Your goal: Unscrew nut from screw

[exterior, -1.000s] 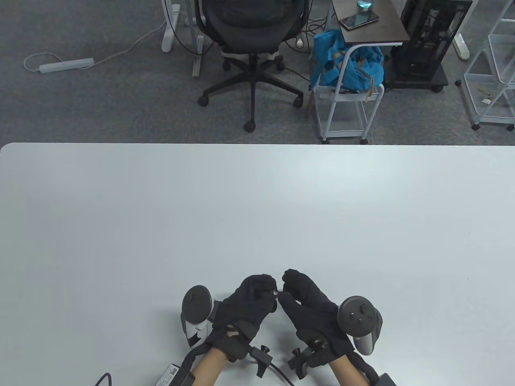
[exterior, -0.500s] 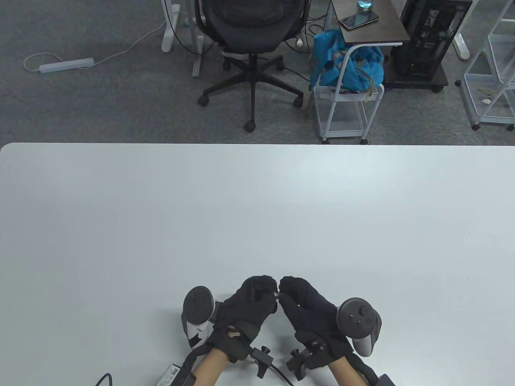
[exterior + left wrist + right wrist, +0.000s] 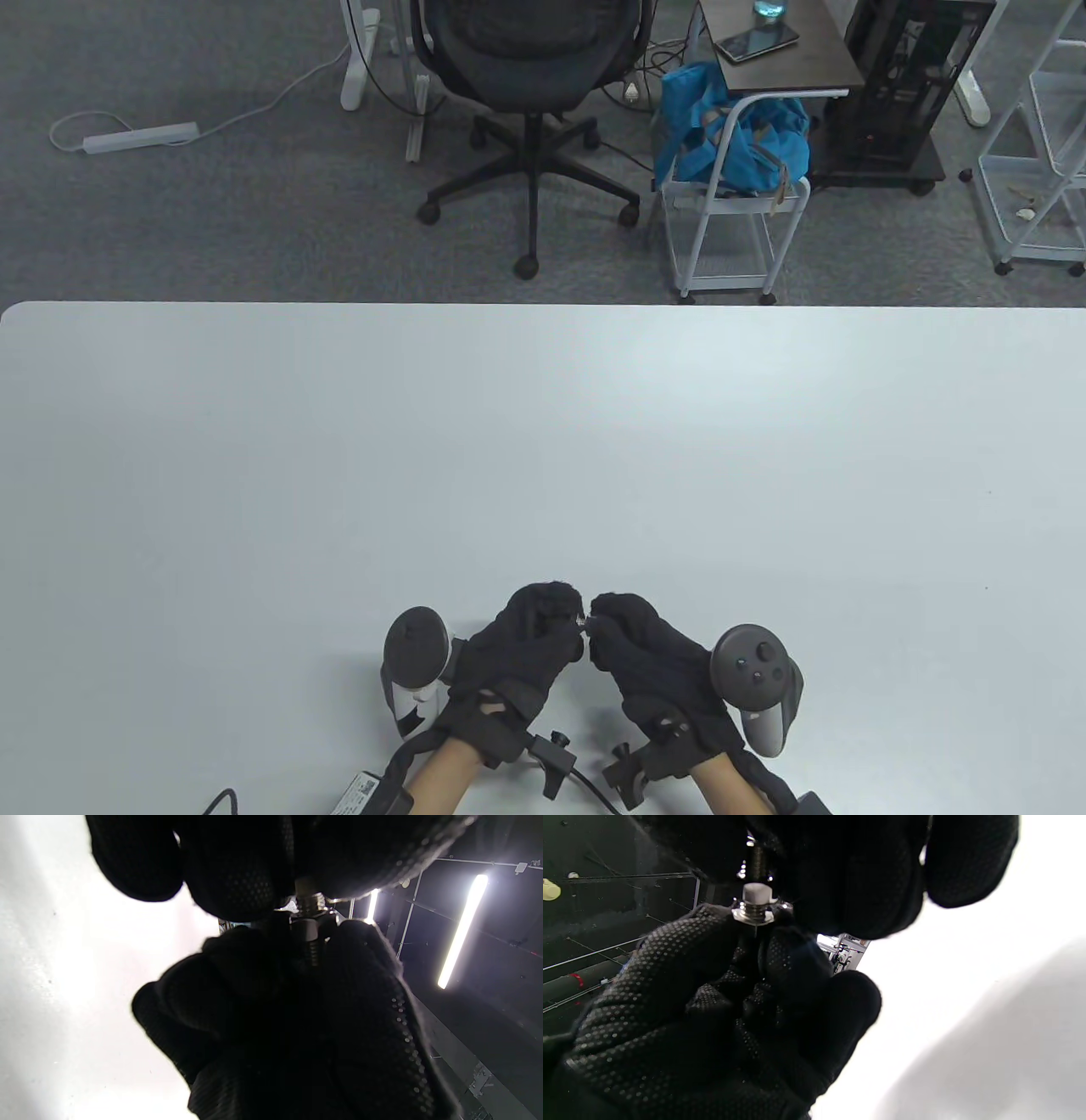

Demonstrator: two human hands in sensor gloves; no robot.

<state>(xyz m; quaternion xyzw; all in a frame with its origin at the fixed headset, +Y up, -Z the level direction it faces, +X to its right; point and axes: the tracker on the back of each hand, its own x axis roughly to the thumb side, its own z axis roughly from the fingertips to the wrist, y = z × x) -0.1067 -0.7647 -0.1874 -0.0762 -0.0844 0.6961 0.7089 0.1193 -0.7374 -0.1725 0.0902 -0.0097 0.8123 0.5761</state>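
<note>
Both gloved hands meet at the table's near edge and hold a small metal screw (image 3: 584,624) between their fingertips, just above the table. My left hand (image 3: 564,618) pinches one end of the screw (image 3: 309,903). My right hand (image 3: 604,624) closes its fingertips (image 3: 360,955) around the flanged nut (image 3: 309,926), and the threaded shaft runs on into that hand. In the right wrist view the nut (image 3: 753,914) sits against the left fingertips (image 3: 683,950), with the shaft (image 3: 757,857) rising into my right fingers (image 3: 848,870). Most of the screw is hidden by the gloves.
The white table (image 3: 543,441) stretches away beyond the hands. A cable and a small box (image 3: 361,788) lie at the near edge by my left wrist. An office chair (image 3: 530,102) and a cart (image 3: 730,212) stand on the floor beyond the table.
My right hand has rolled around the screw: its fingertips dropped lower and its tracker turned. My left hand has stayed in place, still pinching the screw.
</note>
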